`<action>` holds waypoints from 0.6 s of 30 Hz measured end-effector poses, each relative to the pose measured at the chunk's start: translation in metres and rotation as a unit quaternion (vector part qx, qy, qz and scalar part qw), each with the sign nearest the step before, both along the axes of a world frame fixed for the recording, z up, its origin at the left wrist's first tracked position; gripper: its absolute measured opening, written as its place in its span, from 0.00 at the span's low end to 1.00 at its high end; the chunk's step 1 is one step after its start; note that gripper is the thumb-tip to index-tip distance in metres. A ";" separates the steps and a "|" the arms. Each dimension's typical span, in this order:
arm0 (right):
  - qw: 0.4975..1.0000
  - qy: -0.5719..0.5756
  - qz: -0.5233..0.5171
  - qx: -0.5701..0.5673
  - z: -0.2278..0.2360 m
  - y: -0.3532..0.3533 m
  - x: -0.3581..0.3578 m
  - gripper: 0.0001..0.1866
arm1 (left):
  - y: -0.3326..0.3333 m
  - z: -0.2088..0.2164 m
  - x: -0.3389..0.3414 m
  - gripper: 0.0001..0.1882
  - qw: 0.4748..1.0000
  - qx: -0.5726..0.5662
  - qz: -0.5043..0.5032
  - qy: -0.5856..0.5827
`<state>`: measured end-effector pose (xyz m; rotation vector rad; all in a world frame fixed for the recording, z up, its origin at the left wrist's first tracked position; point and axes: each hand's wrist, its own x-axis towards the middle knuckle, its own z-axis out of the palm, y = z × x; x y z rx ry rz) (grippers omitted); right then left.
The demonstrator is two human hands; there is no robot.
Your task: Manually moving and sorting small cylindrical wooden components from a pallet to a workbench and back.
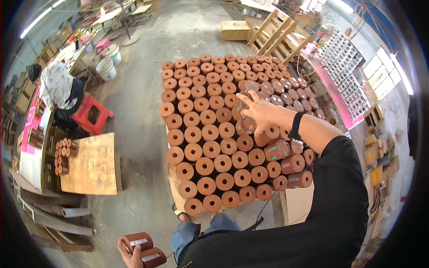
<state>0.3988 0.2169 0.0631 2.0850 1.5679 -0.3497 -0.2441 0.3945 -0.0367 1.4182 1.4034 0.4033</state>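
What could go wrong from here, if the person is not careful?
1. The left hand holds two cylinders at once, so one might slip and drop to the floor.
2. The right hand has its fingers spread among close-set cylinders, so a neighbour might be knocked over.
3. One cylinder at the near right edge of the group appears to lie on its side; it could roll if bumped.

Cylinders (228, 140): reddish brown, grey-patched toward the table's (177, 199) far right corner.
Wristband (296, 125), black; sleeve (339, 178), black; shorts (184, 236), blue; stool (93, 117), red; buckets (106, 70), white.
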 end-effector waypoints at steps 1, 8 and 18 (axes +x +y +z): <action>1.000 0.006 0.011 -0.001 -0.004 0.000 0.005 0.46 | -0.013 0.005 0.001 0.37 1.000 -0.003 0.016 -0.001; 0.996 0.041 0.067 -0.034 -0.028 -0.009 0.024 0.46 | -0.058 0.014 0.023 0.37 0.999 0.015 0.034 0.026; 0.995 0.068 0.071 0.007 -0.043 -0.005 0.058 0.46 | -0.089 0.018 0.031 0.37 0.998 0.024 0.046 0.027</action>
